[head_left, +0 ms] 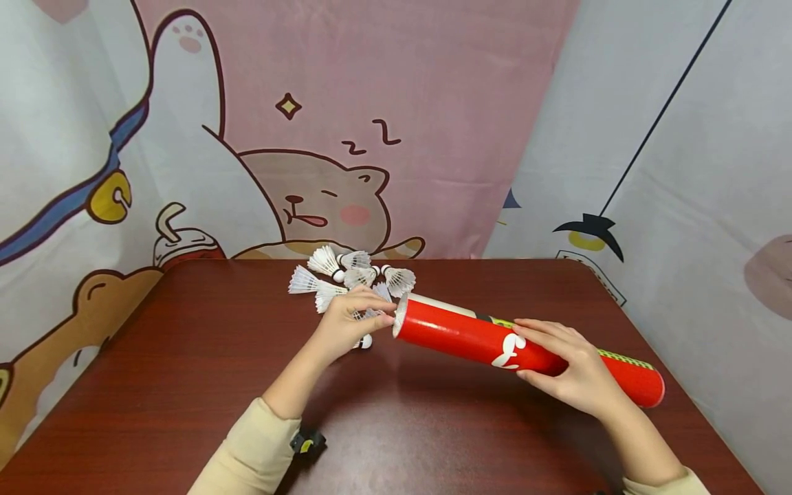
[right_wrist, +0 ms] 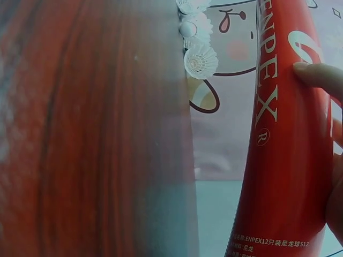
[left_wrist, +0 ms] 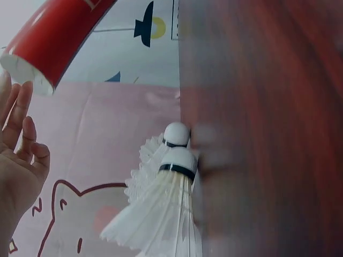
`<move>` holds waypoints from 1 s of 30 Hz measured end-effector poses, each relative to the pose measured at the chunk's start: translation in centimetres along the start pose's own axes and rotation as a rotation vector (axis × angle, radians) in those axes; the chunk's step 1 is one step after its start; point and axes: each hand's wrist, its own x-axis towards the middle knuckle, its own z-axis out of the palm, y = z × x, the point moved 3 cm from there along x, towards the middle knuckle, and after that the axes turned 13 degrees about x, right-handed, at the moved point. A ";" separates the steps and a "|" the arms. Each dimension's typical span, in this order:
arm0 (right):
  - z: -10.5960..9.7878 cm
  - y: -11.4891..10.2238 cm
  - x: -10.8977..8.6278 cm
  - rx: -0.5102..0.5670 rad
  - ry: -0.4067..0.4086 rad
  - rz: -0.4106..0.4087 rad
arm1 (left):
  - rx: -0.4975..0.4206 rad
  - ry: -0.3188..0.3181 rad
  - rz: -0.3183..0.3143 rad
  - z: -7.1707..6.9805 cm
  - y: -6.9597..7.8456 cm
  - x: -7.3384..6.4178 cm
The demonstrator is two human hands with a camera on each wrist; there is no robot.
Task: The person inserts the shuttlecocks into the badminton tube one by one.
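Note:
A red cylindrical shuttlecock tube [head_left: 458,335] is held at a slant above the table, its open end to the left and higher. My right hand [head_left: 572,364] grips it around the middle, thumb on the near side; in the right wrist view the thumb [right_wrist: 316,75] presses the printed red wall. At the tube's mouth [head_left: 401,316] is my left hand [head_left: 346,326], thumb and fingertips close to the rim, with no shuttlecock visible between them. White shows inside the mouth; whether it is lining or a shuttlecock I cannot tell. Several white shuttlecocks [head_left: 303,280] lie behind the left hand.
The dark red-brown wooden table [head_left: 396,426] extends beneath both hands. Cartoon-printed cloth [head_left: 433,137] hangs behind the table and along its sides. A black device [head_left: 307,441] sits at the left cuff. Two shuttlecocks [left_wrist: 174,160] appear large in the left wrist view.

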 end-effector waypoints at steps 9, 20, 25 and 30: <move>-0.1 0.0 0.0 -0.011 0.002 0.010 | 0.126 0.174 -0.057 -2.3 -1.7 0.1; 0.0 0.1 -0.1 -0.008 -0.002 0.015 | 0.205 0.357 -0.159 -5.6 -4.6 -0.3; 0.0 0.1 -0.1 -0.008 -0.003 0.015 | 0.240 0.417 -0.224 -6.7 -7.5 -0.9; 0.0 0.0 0.0 -0.008 -0.007 0.021 | 0.254 0.452 -0.280 -7.5 -11.2 -1.7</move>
